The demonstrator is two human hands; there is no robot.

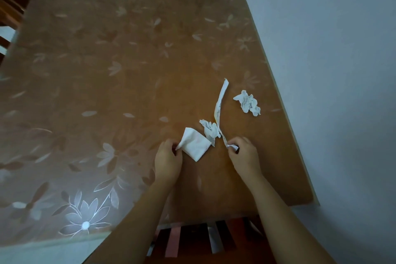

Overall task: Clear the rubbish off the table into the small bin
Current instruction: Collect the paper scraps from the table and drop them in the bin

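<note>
White folded tissue pinched in left grip, right grip pinches printed strip (perhaps wrapper).

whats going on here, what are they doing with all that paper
A person is gathering paper rubbish off the table. The left hand pinches a corner of a folded white tissue, and the right hand pinches the near end of a long paper strip. A crumpled tissue lies between those two pieces. Another crumpled wad sits untouched nearer the table's right edge.
</note>
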